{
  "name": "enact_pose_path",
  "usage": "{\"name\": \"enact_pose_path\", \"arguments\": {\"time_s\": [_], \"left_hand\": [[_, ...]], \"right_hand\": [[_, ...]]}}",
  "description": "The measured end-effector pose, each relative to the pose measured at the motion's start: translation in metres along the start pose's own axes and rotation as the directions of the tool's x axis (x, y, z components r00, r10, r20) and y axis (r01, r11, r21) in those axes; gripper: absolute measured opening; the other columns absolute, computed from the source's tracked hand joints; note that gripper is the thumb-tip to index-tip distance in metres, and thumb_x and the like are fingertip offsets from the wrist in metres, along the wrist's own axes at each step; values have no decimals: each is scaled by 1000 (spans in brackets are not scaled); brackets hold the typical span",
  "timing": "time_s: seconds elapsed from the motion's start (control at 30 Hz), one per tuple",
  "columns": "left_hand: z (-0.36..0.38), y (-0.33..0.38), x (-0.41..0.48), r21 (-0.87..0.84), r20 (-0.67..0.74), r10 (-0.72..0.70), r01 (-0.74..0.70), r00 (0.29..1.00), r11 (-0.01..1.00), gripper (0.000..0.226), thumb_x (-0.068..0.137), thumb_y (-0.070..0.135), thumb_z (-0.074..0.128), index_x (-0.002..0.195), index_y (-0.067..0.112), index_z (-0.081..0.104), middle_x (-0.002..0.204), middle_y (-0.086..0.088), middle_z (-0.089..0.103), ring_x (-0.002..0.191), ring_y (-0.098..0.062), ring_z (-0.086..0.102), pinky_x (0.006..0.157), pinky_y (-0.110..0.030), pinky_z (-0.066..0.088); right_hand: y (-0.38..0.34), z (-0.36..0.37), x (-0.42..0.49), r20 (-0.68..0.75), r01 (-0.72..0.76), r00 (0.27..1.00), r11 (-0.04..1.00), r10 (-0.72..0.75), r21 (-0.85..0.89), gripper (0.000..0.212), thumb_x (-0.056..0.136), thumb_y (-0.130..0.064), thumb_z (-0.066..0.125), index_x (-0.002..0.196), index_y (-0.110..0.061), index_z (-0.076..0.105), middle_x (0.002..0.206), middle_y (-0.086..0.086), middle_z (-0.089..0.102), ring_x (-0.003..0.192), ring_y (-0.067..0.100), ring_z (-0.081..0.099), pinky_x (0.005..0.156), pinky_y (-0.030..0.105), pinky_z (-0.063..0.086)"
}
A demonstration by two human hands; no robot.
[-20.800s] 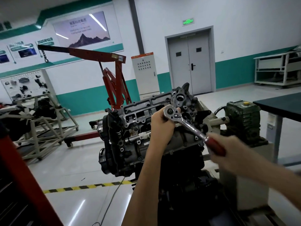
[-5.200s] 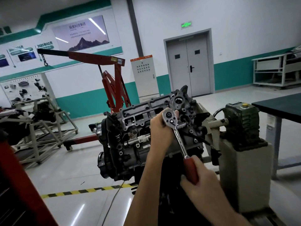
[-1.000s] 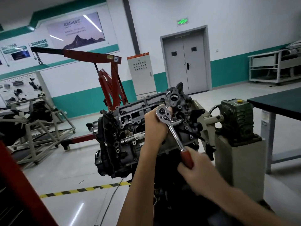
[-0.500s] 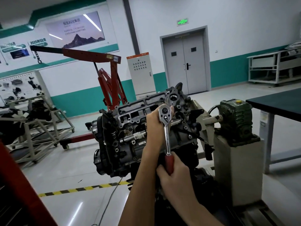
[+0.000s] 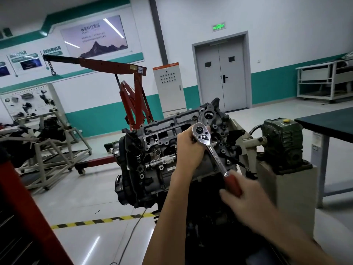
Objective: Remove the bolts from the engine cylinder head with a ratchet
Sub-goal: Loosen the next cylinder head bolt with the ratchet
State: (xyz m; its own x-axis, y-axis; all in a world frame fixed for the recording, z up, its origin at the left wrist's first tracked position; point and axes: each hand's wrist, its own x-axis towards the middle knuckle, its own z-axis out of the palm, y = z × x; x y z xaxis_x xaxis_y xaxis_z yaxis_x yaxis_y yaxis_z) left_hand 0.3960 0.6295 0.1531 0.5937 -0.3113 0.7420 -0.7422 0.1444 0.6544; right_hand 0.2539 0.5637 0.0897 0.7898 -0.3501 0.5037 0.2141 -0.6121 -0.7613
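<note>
Head camera view: an engine cylinder head [image 5: 166,131] is sitting tilted on a stand, mid-frame. At its right end, the left hand [image 5: 188,148] is cupping the round head of a chrome ratchet [image 5: 214,152], probably to steady the socket on a bolt hidden beneath. Below and right of the cylinder head, the blurred right hand [image 5: 246,196] is gripping the ratchet's red handle, far out for leverage. The cylinder head is showing dark grey cast metal, rectangular recesses and many small holes.
</note>
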Motion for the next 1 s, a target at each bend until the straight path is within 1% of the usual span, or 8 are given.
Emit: {"name": "enact_pose_path", "arguments": {"time_s": [0.1, 0.17, 0.37, 0.5, 0.57, 0.7, 0.8, 1.0], "left_hand": [[-3, 0, -1, -22, -24, -2, 2, 1000, 1000, 51, 93, 11, 62, 54, 31, 36, 50, 16, 35, 54, -2, 28, 52, -17, 29], [-5, -1, -3, -36, -24, -8, 7, 1000, 999, 50, 92, 12, 62, 55, 29, 35, 51, 16, 33, 54, -2, 28, 52, -16, 28], [-5, 0, -2, -17, 16, -9, 9, 1000, 1000, 49, 91, 6, 60, 54, 26, 34, 48, 16, 34, 49, -2, 28, 49, -14, 27], [-3, 0, -1, 4, 22, -7, 6, 1000, 1000, 57, 88, -4, 56, 48, 34, 41, 45, 16, 37, 48, -2, 28, 49, -17, 24], [-1, -1, -4, -25, -7, 0, 0, 1000, 1000, 51, 90, 2, 59, 52, 30, 40, 48, 16, 39, 50, -2, 30, 50, -16, 26], [3, -1, -7, -51, -44, 11, -13, 999, 999, 48, 93, 11, 61, 57, 26, 34, 50, 17, 36, 52, 0, 29, 51, -16, 28], [3, -1, -6, -59, -23, 15, -16, 1000, 998, 51, 93, 12, 61, 56, 31, 32, 51, 17, 32, 54, -1, 26, 52, -16, 26], [-2, -2, -2, -25, 1, -9, 9, 1000, 1000, 50, 92, 12, 62, 51, 31, 38, 48, 16, 37, 51, -1, 30, 51, -16, 28]], "right_hand": [[-18, 55, -12, -51, -81, 994, 959, 98, 272, 27, 77, -1, 60, 66, -21, 46, 45, -8, 42, 35, 3, 39, 37, 11, 32], [-18, 61, -10, -43, -59, 996, 961, 73, 272, 27, 77, -1, 58, 65, -21, 45, 43, -7, 40, 34, 5, 36, 37, 14, 32], [0, -50, 27, 283, 132, 957, 968, -67, -214, 28, 75, -1, 65, 68, -24, 51, 53, -3, 52, 42, 5, 45, 44, 20, 42], [1, -82, 53, 316, 221, 943, 900, -100, -375, 19, 78, -5, 65, 74, -19, 53, 63, 6, 56, 47, 12, 51, 52, 29, 49], [7, -62, 38, 244, 146, 967, 947, -75, -287, 19, 78, -6, 66, 74, -18, 52, 60, 5, 54, 46, 10, 47, 52, 32, 49], [1, 25, -10, -57, 7, 998, 996, -2, 87, 18, 78, -8, 67, 75, -13, 50, 50, -5, 44, 41, 5, 40, 41, 14, 34], [-11, 63, -14, -71, -63, 994, 956, 86, 286, 19, 81, -8, 61, 74, -21, 48, 48, -4, 42, 36, 6, 40, 38, 20, 39], [5, -37, 18, 266, 87, 962, 991, -56, -106, 20, 76, -1, 63, 74, -18, 52, 55, -3, 48, 42, 5, 44, 42, 18, 36]]}}
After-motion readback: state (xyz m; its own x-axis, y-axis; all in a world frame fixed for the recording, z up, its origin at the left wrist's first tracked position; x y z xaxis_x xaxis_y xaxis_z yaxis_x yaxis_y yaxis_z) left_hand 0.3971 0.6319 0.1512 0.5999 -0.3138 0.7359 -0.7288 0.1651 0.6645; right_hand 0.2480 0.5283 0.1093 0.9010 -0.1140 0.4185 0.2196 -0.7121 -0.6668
